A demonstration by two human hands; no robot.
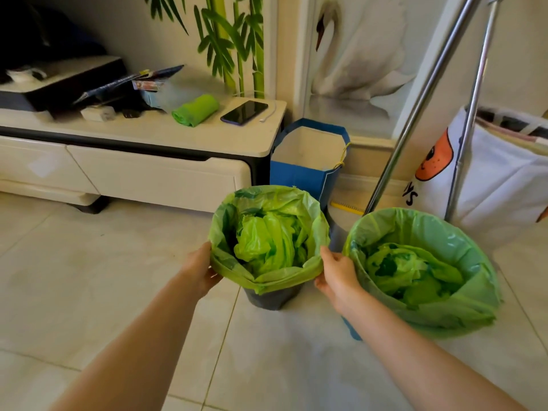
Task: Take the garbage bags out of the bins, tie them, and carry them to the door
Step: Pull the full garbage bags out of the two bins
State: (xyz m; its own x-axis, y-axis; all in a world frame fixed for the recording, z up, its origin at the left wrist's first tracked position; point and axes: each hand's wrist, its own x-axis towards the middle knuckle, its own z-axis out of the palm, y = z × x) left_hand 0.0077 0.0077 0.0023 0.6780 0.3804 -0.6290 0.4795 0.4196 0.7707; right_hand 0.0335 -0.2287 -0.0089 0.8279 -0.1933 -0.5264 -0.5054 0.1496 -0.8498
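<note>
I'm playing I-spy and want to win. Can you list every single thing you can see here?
bins: 2, dark one by the cabinet, blue one to its right, on the floor
garbage bags: 2, green, one lining the dark bin, one lining the blue bin
bag roll: 1, green, on the cabinet top
phone: 1, black, on the cabinet top beside the roll
cabinet: 1, cream, against the wall
paper bag: 1, blue, behind the dark bin
metal poles: 2, silver, leaning at right
laundry bag: 1, white, far right
left hand: fingers on the dark bin's bag rim
right hand: fingers on the same rim, opposite side
</note>
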